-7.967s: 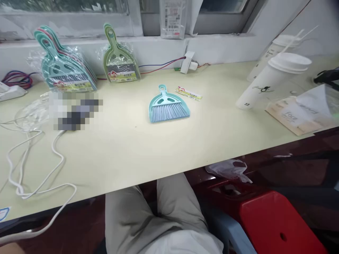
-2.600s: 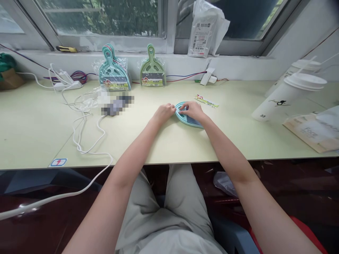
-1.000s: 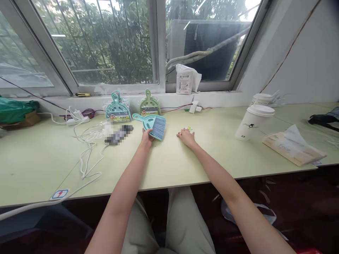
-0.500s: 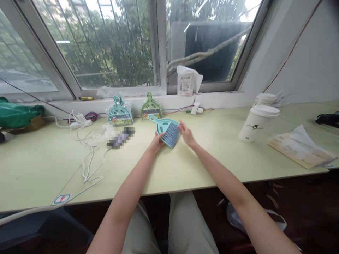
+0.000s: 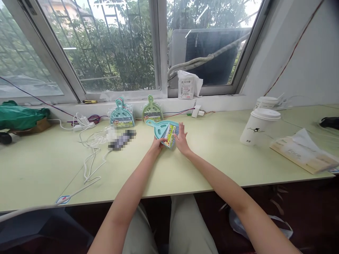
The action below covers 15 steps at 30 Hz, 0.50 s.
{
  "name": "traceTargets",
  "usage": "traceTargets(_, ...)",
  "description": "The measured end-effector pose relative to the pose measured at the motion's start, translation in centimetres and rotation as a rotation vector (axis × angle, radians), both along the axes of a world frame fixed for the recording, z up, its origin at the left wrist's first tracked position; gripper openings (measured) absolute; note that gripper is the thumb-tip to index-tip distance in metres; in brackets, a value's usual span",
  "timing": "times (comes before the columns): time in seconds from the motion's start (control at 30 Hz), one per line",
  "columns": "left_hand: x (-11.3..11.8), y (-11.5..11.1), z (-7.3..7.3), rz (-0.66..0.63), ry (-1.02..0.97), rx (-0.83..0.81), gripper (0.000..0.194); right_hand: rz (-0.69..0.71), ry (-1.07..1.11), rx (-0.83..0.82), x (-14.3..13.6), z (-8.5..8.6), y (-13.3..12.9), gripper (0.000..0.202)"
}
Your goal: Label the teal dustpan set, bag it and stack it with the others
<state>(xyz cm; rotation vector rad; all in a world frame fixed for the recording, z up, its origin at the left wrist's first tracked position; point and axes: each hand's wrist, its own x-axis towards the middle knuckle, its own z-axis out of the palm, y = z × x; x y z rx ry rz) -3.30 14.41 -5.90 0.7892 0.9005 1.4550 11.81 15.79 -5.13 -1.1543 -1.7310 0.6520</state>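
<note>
1. Centre of the frame: the left hand has its grip clenched on the lower edge of a small teal plastic hand brush, lifted just above the pale green counter.
2. The right hand, fingers spread and released, presses a colourful paper label strip against the bristles.
3. Behind, two bagged dustpan sets lean at the windowsill.
4. Right of the frame, a white lidded cup stands well apart.
</note>
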Motion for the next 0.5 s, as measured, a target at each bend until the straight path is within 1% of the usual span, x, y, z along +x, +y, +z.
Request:
traceTargets(0.03,-0.1,0.0,0.1,-0.002,0.006,-0.001,0.070,-0.031,0.111,-0.076,0.1,-0.1,0.2,0.077)
traceTargets(0.07,-0.1,-0.1,0.1,-0.007,0.019,-0.004,0.069,-0.017,0.236,-0.178,0.1,-0.2,0.4,0.078)
traceTargets(0.1,-0.2,-0.2,0.2,-0.015,0.038,-0.006,0.069,0.031,0.363,-0.296,0.1,-0.3,0.5,0.076)
traceTargets(0.17,-0.3,-0.4,0.4,-0.039,0.084,-0.007,0.070,0.152,0.586,-0.502,0.1,-0.7,0.8,0.059)
traceTargets(0.2,-0.3,-0.5,0.5,-0.046,0.100,-0.007,0.071,0.192,0.672,-0.568,0.1,-0.8,0.9,0.050)
traceTargets(0.27,-0.4,-0.6,0.6,-0.045,0.109,-0.002,0.071,0.222,0.792,-0.625,0.0,-1.1,1.0,0.041)
traceTargets(0.33,-0.5,-0.6,0.8,-0.041,0.099,0.000,0.070,0.237,0.852,-0.636,-0.1,-1.2,1.0,0.040)
traceTargets(0.43,-0.8,-0.5,0.8,-0.055,0.100,0.007,0.069,0.265,0.876,-0.646,-0.1,-1.1,0.9,0.039)
traceTargets(0.5,-1.0,-0.3,0.7,-0.058,0.122,0.004,0.070,0.258,0.869,-0.643,0.0,-1.0,0.7,0.038)
